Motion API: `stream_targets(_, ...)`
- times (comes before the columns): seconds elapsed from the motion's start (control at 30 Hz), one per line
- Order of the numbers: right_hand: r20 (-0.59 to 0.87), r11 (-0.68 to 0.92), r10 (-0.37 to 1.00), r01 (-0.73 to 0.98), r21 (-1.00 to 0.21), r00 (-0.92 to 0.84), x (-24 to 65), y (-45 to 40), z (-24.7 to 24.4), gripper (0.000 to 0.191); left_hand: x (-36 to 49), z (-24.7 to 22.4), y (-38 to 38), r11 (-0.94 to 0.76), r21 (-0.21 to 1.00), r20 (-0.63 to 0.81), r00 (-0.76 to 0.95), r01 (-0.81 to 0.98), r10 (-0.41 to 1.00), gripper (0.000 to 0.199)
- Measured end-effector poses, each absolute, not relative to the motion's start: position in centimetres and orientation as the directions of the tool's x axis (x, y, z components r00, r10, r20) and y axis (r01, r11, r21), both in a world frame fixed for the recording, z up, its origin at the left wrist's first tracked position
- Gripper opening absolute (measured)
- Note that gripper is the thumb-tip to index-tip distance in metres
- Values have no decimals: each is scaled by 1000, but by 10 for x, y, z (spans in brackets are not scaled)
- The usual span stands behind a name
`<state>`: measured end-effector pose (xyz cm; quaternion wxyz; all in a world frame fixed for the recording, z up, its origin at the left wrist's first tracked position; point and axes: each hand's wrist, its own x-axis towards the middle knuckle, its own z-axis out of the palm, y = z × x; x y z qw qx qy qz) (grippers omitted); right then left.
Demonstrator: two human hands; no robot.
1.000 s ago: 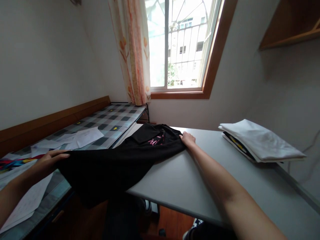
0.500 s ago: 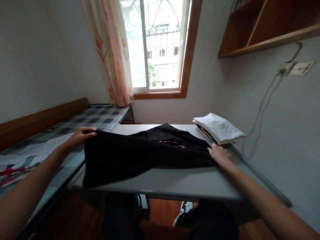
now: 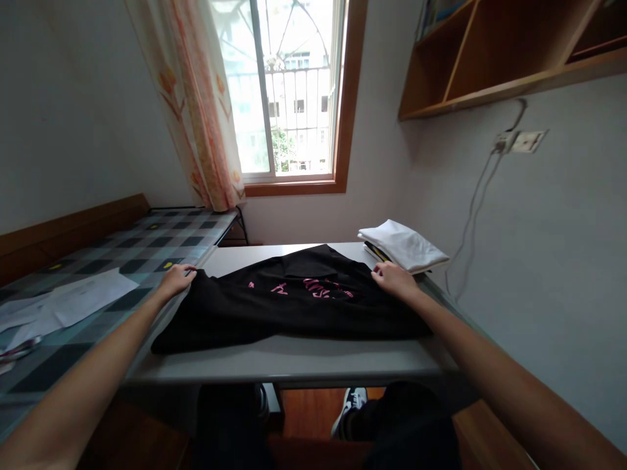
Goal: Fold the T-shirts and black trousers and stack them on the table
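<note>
A black shirt (image 3: 294, 316) with pink lettering lies spread across the white table (image 3: 294, 359), its near edge wavy and partly creased. At its upper left corner, my left hand (image 3: 177, 281) pinches the cloth between thumb and fingers. My right hand (image 3: 396, 281) has its fingers closed on the shirt's right side, close to a folded stack of clothes; the fingertips are partly hidden against the dark fabric.
Folded white cloth (image 3: 406, 247) tops the stack at the table's right rear, near the wall. To the left stands a bed with a checked cover (image 3: 186, 228) and papers (image 3: 73, 300) on it. A wooden shelf (image 3: 470, 72) hangs above right; cables (image 3: 473, 222) run down the wall.
The raised near part of the shirt has come down onto the table, exposing more pink lettering. Both hands moved away from me slightly relative to the table. My view has turned a little right.
</note>
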<state>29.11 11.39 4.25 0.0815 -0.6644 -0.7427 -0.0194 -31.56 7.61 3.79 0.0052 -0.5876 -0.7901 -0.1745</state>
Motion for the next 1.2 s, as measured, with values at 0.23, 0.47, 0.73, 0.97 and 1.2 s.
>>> stream_targets(0.23, 154, 86, 986, 978, -188, -58, 207, 198, 28, 37, -301, 30, 113, 134, 187, 162, -165, 973, 973, 42)
stream_targets(0.47, 41, -36, 998, 968, -249, 48, 166, 246, 7, 47, -298, 17, 142, -20, 386, -53, 44, 922, 998, 47)
stream_targets(0.73, -153, -248, 967, 886, -392, 203, 173, 295, 3, 46, -297, 40, 152, 88, 454, -398, 114, 886, 910, 36)
stream_targets(0.97, -33, -319, 939, 831, -455, 343, 185, 321, -5, 37, -281, 41, 205, 96, 207, -73, -83, 974, 994, 21)
stream_targets(1.2, 105, -280, 926, 848, -450, 362, 195, 340, -13, 35, -243, 7, 241, 116, -10, 225, -111, 993, 968, 31)
